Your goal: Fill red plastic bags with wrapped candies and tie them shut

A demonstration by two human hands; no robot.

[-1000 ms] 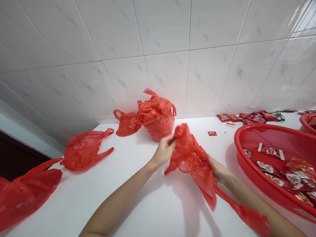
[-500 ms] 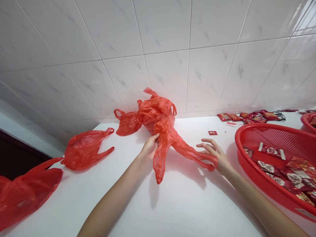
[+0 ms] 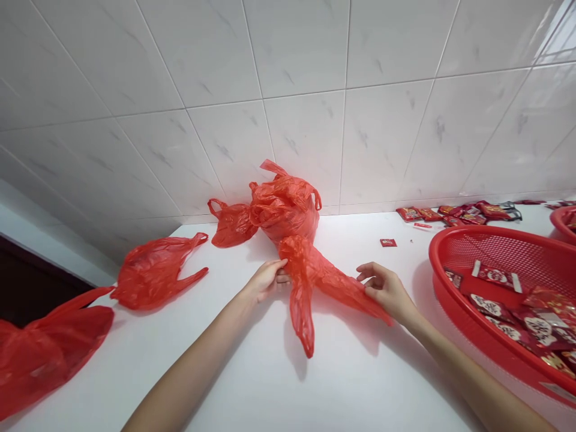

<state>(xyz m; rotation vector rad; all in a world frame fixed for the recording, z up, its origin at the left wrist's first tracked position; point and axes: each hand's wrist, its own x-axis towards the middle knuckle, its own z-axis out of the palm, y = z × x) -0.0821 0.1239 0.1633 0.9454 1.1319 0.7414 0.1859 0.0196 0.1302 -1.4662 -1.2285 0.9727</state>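
A thin red plastic carrier bag (image 3: pixel 303 273) hangs between my hands over the white tabletop, one handle dangling toward me and the other part stretching to the right. With thumb and fingers closed, my left hand (image 3: pixel 269 279) pinches the bag's left edge. My right hand (image 3: pixel 387 293) has its fingers curled on the bag's right handle, thumb near the index finger. Right behind the bag stands a crumpled heap of red plastic bags (image 3: pixel 287 207), leaning near the tiled wall.
At left lie a flattened red bag (image 3: pixel 150 273) and a larger red bag (image 3: pixel 58 348). A red mesh basket (image 3: pixel 443 270) with snack packets stands at right. More packets (image 3: pixel 472 213) lie along the wall (image 3: pixel 306 54), with one small packet (image 3: pixel 388 242) apart. Another basket (image 3: pixel 558 219) shows at the right edge.
The held bag has come slightly toward me and away from the heap, its dangling handle shifting right. My right hand's fingers have curled in onto the right handle.
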